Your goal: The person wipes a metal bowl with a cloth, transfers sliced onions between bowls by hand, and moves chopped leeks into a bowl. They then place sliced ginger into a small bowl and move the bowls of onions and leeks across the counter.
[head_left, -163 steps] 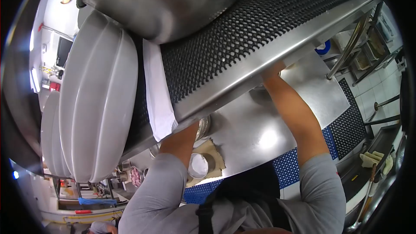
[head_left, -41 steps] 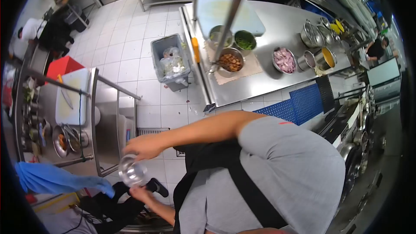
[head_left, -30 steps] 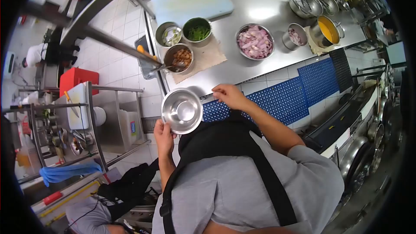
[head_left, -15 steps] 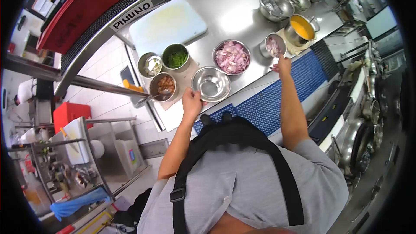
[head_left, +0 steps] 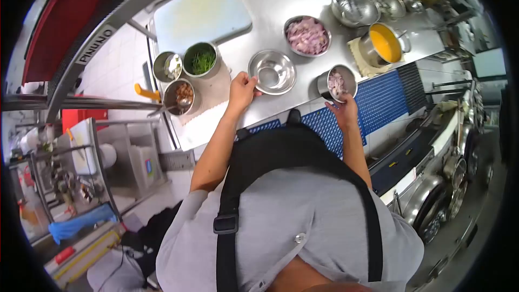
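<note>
My left hand [head_left: 244, 89] grips the left rim of an empty steel bowl [head_left: 274, 72] on the table. With my right hand [head_left: 344, 109] I hold the lower rim of a small steel container [head_left: 323, 84] with some chopped purple onion [head_left: 337, 83] inside. Above and between them sits a bowl of chopped purple onion [head_left: 307, 35]. Left of my left hand stand three steel containers: one with cut greens [head_left: 202, 61], one with brown pieces [head_left: 184, 93] and a spoon, and one with pale pieces [head_left: 173, 66].
A white cutting board [head_left: 203, 13] lies at the table's upper left. To the right, a pot of orange liquid [head_left: 385, 44] stands on a cloth [head_left: 359, 58], below a large steel bowl [head_left: 355, 4]. Pans [head_left: 427, 200] line the lower right.
The view has shifted. The small onion container in my right hand has come closer to the empty bowl and below the onion bowl. My left hand stays on the empty bowl's rim.
</note>
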